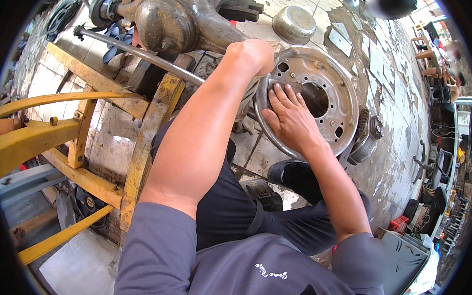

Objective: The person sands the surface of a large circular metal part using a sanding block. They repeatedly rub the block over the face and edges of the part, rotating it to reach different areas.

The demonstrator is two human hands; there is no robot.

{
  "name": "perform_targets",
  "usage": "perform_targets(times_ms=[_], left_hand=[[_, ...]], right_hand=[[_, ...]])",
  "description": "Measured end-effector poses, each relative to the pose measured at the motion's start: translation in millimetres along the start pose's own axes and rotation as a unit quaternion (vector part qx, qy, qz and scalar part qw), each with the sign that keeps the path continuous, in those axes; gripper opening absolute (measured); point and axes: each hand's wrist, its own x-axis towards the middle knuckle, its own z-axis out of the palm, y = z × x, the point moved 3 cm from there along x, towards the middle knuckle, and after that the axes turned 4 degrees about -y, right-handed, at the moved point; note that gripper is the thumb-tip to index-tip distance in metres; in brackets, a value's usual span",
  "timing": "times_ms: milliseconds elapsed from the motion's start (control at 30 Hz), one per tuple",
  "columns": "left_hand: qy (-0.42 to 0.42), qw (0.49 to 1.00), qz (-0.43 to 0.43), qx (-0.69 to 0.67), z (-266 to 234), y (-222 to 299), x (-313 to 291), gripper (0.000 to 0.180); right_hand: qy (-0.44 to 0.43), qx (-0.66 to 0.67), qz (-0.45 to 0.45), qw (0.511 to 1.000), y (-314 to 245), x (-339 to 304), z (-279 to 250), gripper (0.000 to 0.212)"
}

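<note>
A worn steel wheel rim (pixel 343 84) stands tilted before me, with a large centre hole and smaller holes around it. At its upper left edge my left hand (pixel 251 56) is closed on the rim; the fingertips are hidden behind the fist. My right hand (pixel 293 117) lies on the rim's face, left of the centre hole, fingers stretched out and flat. Under and beside those fingertips shows a flat brown piece (pixel 294 86), perhaps abrasive paper, pressed against the metal.
A rusty axle housing (pixel 166 22) and a long metal bar (pixel 139 56) lie at the upper left. A yellow metal frame (pixel 99 186) fills the left side. Beyond the rim sit a round metal bowl (pixel 294 25) and broken tiles (pixel 381 64). A grey cabinet (pixel 401 256) stands lower right.
</note>
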Motion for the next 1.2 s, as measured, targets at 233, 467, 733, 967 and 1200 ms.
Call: perform_targets(times_ms=[233, 467, 733, 967, 1200], left_hand=[[-0.024, 0.999, -0.019, -0.008, 5.1, 5.3, 0.3, 0.031], [-0.040, 0.999, -0.009, 0.018, 4.8, 4.3, 8.0, 0.032], [-0.048, 0.998, -0.023, 0.016, 7.1, 3.9, 11.5, 0.032], [-0.040, 0.999, -0.021, 0.001, 3.8, 5.9, 6.0, 0.032], [-0.041, 0.999, -0.026, 0.005, 6.6, 2.3, 8.0, 0.031]], right_hand=[[-0.052, -0.030, -0.048, 0.997, 2.1, -2.8, -10.0, 0.065], [-0.090, -0.014, -0.074, 0.993, 7.6, -3.8, -14.9, 0.069], [-0.054, -0.024, -0.053, 0.997, 2.8, 1.6, -9.9, 0.069], [-0.017, -0.054, -0.040, 0.998, 2.1, 7.7, -4.7, 0.072], [-0.073, -0.046, -0.060, 0.994, -1.8, -6.1, -12.8, 0.075]])
